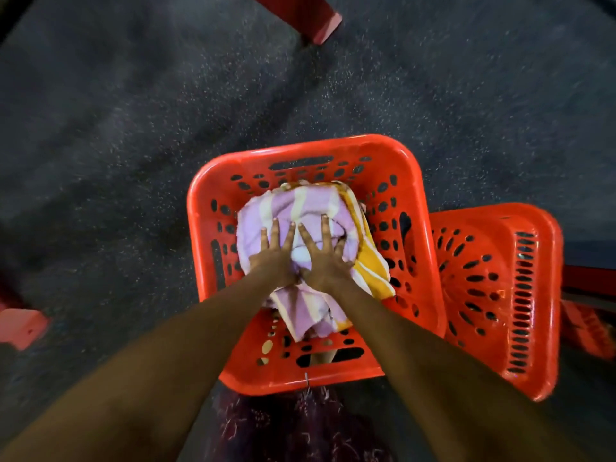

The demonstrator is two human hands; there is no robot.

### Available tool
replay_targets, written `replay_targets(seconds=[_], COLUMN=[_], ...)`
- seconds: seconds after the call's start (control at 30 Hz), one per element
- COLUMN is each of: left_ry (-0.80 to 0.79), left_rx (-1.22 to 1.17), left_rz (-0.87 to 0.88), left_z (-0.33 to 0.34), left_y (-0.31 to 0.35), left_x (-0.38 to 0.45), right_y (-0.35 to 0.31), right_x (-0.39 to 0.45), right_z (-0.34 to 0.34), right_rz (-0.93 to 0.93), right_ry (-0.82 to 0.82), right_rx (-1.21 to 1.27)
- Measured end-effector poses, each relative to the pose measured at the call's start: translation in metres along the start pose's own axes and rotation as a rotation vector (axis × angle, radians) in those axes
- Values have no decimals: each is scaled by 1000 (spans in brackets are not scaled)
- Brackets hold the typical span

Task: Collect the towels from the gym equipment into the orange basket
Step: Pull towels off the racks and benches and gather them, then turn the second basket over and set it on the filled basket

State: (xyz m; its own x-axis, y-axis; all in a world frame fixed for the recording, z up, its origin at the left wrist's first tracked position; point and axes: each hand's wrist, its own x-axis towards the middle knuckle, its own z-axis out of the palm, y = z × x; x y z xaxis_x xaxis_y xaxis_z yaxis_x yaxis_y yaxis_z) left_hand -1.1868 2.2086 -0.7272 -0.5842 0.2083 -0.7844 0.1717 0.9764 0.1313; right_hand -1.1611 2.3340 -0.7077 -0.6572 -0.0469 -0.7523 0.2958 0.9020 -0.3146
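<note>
An orange perforated basket (213,208) stands on the dark floor right below me. Inside it lies a bundle of towels: a lilac towel with pale yellow stripes (300,205) on top and an orange striped towel (371,265) along its right side. My left hand (275,253) and my right hand (325,256) lie side by side on the lilac towel, fingers straight and spread, pressing down on the bundle. Both forearms reach in from the bottom of the view.
The basket's orange lid (500,295) leans against its right side. Red feet of gym equipment show at the top (316,21), the left edge (20,325) and the right edge (586,325). The floor is dark speckled rubber (133,111).
</note>
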Motion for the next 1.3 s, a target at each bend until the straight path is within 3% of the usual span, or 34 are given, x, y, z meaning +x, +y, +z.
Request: replay_targets(seconds=[0.17,0.4,0.6,0.9,1.07,1.2,1.3], left_ry=[-99,-44,42,166,193,116,60], left_rx=[-74,-76,-279,-400,-535,-523,-521], left_rz=[-78,-78,-103,297,428,504,467], left_z=[-26,-36,-39,-32,-21,-7,4], left_y=[17,20,40,134,214,273,303], left_x=[-12,-48,-81,-143,-156,-156,-151], right_y=[14,13,10,60,121,185,230], right_x=[13,-29,-75,-160,-197,-219,-224], right_z=[-8,-18,-26,-29,-42,-57,-62], right_rz=[-74,-148,-129,15,136,231,335], right_ry=[-70,-38,-4,438,602,635,594], right_rx=[48,87,244,622,620,592,521])
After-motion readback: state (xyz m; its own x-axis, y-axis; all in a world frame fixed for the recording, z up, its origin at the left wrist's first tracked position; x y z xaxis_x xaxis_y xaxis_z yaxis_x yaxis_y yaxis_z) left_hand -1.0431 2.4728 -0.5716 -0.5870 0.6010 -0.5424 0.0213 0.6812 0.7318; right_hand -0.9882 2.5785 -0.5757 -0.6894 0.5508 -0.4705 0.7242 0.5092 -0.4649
